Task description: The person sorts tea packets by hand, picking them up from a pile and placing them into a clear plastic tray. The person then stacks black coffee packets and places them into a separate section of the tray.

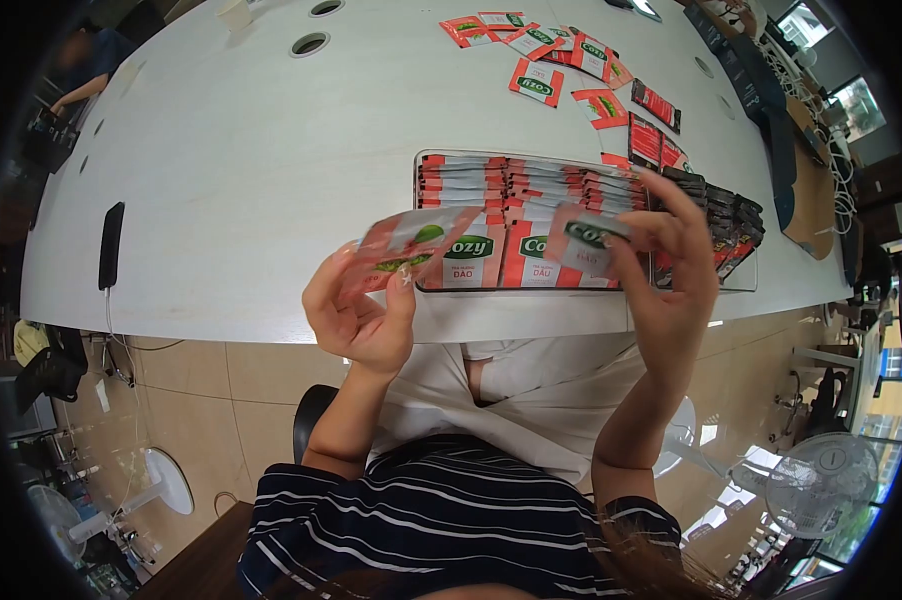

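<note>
My left hand (366, 310) pinches a red and silver tea sachet (411, 245) between thumb and fingers, over the front left of a clear tray (421, 170). A second Cozy tea sachet (583, 240) is in my right hand (671, 265), held above the tray's middle and slightly blurred. Rows of red and white Cozy sachets (471, 258) stand packed in the tray. Dark sachets (716, 215) fill its right end, partly hidden behind my right hand.
Loose red sachets (537, 82) lie scattered at the far side of the white table (221, 180), with a few dark red packets (656, 105) near them. A black bar-shaped device (112, 245) with a cable lies at left. Cardboard (806, 180) lines the right edge. A person (96, 65) is at far left.
</note>
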The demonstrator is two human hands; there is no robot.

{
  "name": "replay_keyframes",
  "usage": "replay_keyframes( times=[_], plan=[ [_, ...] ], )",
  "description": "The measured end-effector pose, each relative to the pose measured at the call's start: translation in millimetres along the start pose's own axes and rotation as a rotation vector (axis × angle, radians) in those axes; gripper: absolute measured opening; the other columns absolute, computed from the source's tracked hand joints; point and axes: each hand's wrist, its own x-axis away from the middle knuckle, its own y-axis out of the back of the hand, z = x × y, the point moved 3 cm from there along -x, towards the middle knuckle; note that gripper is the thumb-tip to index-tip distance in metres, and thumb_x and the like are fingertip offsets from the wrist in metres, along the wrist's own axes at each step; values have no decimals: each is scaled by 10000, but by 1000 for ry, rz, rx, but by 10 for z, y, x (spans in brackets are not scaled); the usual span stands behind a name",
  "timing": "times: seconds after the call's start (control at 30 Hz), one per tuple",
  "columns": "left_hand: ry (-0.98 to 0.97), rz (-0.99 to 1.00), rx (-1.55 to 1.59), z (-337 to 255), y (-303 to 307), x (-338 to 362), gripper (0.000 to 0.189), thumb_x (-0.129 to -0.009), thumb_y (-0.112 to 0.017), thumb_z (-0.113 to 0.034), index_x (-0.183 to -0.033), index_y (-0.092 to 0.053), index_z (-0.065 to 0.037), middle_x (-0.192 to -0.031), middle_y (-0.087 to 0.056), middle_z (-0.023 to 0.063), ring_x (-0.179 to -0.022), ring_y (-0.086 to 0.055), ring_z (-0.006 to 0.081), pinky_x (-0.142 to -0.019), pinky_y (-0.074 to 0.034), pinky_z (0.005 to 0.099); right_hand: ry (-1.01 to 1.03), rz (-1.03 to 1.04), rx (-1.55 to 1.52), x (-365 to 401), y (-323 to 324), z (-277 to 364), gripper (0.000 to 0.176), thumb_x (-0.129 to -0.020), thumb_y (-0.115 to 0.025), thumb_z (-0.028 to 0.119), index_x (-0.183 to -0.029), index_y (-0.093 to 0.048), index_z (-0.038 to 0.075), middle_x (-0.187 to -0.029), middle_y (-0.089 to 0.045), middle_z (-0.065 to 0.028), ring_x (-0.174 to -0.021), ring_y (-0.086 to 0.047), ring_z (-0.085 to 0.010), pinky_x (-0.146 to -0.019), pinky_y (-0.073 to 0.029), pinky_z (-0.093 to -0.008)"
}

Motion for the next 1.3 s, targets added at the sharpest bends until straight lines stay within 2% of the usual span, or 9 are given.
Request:
replay_keyframes(
  times=[0.23, 0.33, 0.4, 0.53, 0.63, 0.73, 0.93, 1.03, 1.3],
  plan=[
    [35, 55, 65, -19, -46, -65, 304, -771, -613, 122, -1062, -590, 39, -1055, -647, 250, -902, -674, 247, -744, -544, 278, -157, 195, -35, 37, -143, -83, 334, -758, -669, -55, -1068, -650, 68, -917, -661, -68, -763, -599, -166, -715, -466, -264],
    [-157, 130, -173, -54, -62, -163, 303, -701, -630, 134, -985, -657, 33, -1075, -644, 252, -952, -667, 295, -799, -539, 313, 91, 115, 130, 19, -171, -25, 316, -747, -689, -40, -1045, -652, 57, -837, -651, -62, -753, -593, -202, -762, -461, -295],
    [-117, 136, -168, -64, -78, -163, 325, -655, -640, 133, -959, -681, 28, -1080, -642, 249, -965, -660, 307, -826, -531, 328, 156, 40, 219, -4, -158, 39, 269, -751, -700, -19, -1005, -659, 57, -807, -642, -59, -760, -587, -210, -765, -451, -307],
    [-96, 170, -142, -99, -129, -185, 369, -615, -646, 135, -964, -694, 24, -1097, -638, 243, -977, -649, 300, -836, -525, 328, 14, 140, 141, 61, -116, -55, 124, -794, -702, 94, -908, -667, 60, -804, -635, -60, -771, -577, -214, -729, -428, -320],
    [-102, 165, -127, -86, -133, -179, 375, -603, -646, 138, -958, -695, 27, -1099, -637, 243, -960, -649, 288, -825, -525, 323, 28, 422, 254, 107, -213, -2, 195, -830, -679, 245, -858, -661, 53, -821, -635, -69, -776, -570, -236, -703, -414, -334],
    [-100, 172, -137, -77, -129, -174, 379, -594, -644, 131, -955, -696, 28, -1093, -640, 241, -945, -652, 284, -815, -525, 320, 118, 522, 307, 139, -331, -34, 221, -808, -677, 230, -879, -653, 21, -834, -646, -84, -791, -585, -265, -731, -427, -351],
    [-150, 179, -133, -102, -151, -203, 394, -573, -637, 105, -954, -700, 26, -1057, -654, 240, -891, -665, 289, -773, -534, 316, 132, 487, 285, 148, -356, -26, 252, -799, -680, 252, -892, -653, 19, -835, -644, -93, -783, -575, -283, -735, -422, -361],
    [-162, 249, -128, -107, -155, -201, 398, -562, -653, 86, -951, -706, 22, -1020, -669, 235, -844, -674, 283, -726, -537, 308, 109, 473, 201, 134, -341, -38, 392, -806, -663, 405, -889, -640, 23, -826, -636, -89, -795, -574, -273, -715, -411, -352],
    [-286, 410, -171, -199, -261, -187, 394, -551, -711, 52, -939, -721, -19, -986, -694, 153, -790, -677, 249, -647, -535, 280, 43, 153, -145, 177, -379, 22, 158, -785, -706, 63, -915, -628, 18, -821, -630, -72, -737, -561, -190, -664, -429, -293]
  ],
)
